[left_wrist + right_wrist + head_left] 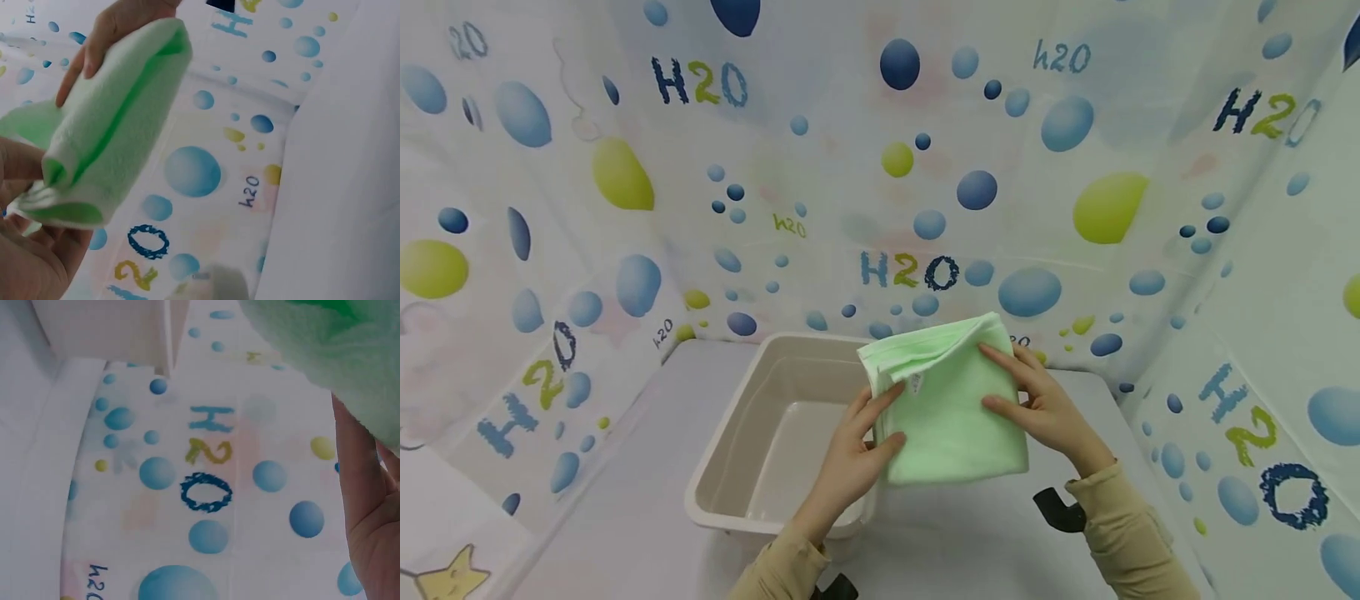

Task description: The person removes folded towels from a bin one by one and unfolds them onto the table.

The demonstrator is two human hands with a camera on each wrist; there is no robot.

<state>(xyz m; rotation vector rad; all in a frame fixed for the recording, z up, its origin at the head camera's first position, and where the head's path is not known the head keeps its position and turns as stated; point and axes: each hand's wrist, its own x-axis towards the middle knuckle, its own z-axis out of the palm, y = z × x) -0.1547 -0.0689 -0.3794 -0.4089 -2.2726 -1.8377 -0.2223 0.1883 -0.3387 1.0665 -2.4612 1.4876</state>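
Observation:
A folded light green towel (958, 417) is held up between both hands, above the table and overlapping the basin's right side in the head view. My left hand (857, 450) grips its left edge, thumb and a finger on the near face. On the other side my right hand (1045, 400) pinches the right edge, with thumb and forefinger on the front and the remaining fingers behind it. A small printed label shows near the towel's upper left. The left wrist view shows the layered folds of the towel (119, 125) from the side.
A beige plastic basin (722, 467) stands on the white-covered table (655, 467), left of the towel. Nothing shows on the part of its floor in view. Behind and at both sides hangs a curtain (850, 167) printed with bubbles and H2O lettering.

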